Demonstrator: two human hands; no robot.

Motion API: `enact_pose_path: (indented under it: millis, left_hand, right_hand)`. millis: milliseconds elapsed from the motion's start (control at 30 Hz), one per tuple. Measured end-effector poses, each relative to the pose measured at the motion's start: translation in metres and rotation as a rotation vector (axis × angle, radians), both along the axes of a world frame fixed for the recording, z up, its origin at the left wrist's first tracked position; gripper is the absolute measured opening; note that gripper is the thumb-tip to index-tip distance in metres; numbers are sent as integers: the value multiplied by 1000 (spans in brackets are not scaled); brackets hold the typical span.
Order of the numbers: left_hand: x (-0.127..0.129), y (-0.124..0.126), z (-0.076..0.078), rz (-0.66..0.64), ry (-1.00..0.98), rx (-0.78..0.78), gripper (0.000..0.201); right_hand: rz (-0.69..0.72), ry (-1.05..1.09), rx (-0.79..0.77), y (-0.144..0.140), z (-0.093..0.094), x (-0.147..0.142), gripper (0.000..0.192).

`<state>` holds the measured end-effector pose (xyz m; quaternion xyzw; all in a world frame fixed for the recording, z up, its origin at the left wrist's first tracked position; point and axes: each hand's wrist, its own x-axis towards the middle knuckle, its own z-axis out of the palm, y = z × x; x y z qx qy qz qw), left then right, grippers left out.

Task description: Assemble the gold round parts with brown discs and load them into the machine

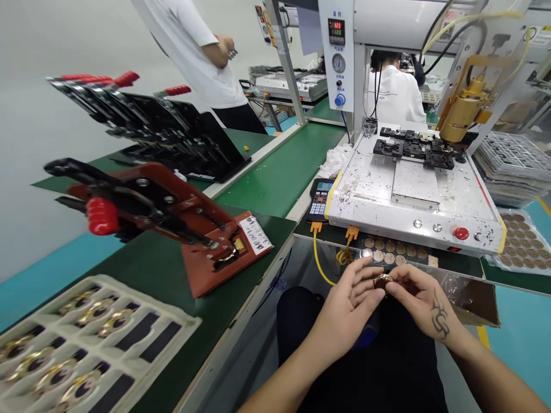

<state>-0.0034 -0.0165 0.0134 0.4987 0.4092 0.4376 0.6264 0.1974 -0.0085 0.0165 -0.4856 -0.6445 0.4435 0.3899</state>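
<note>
A: In the head view, what are the hands doing?

B: Both meet low in the middle, above the person's lap. The left hand (348, 307) and the right hand (424, 301) share one small metal part (382, 281), brownish and shiny, and each grip is pinched on it with thumb and fingertips. The right hand carries a dark tattoo on its back.

A: What lies just beyond them?

B: A dark tray of round coin-like pieces (390, 252) sits right under the front edge of the white machine bed (413, 195), near the fingertips. On that bed lie black fixtures (415, 149), with a brass-coloured nozzle head (460, 109) above their right end. A handheld keypad (319, 199) with a yellow cable rests at the bed's left corner.

A: And on the left?

B: On the green table (275, 178) stands a red clamp jig (172, 223) with a red-knobbed lever. In front of it, a pale tray (86, 338) holds gold rings in its pockets. Further back, black jigs (172, 137) are stacked, and a person in a white shirt (202, 57) stands beyond them.
</note>
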Motion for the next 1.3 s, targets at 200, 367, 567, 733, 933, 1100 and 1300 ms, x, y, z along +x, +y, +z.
enact_pose_path:
  millis: [200, 367, 567, 733, 933, 1100, 1300]
  left_hand:
    - [-2, -2, 7, 88, 93, 35, 18]
    - [-8, -3, 15, 88, 151, 69, 19]
    - [-13, -2, 13, 101, 179, 69, 16]
    - [-28, -6, 32, 137, 294, 170, 9]
    - [-139, 25, 108, 726, 692, 847, 11]
    - [-219, 55, 131, 505, 1115, 1261, 47]
    - [-226, 77, 165, 696, 902, 1133, 54]
  right_hand:
    - [-54, 274, -215, 0, -6, -20, 37]
    - [-21, 237, -159, -3, -5, -25, 31]
    - [253, -96, 223, 13, 2, -10, 40]
    - [429, -294, 598, 37, 4, -12, 49]
    - [415, -221, 661, 68, 20, -38, 35]
    - [392, -144, 563, 85, 30, -54, 33]
    - [385, -1, 426, 102, 41, -103, 33]
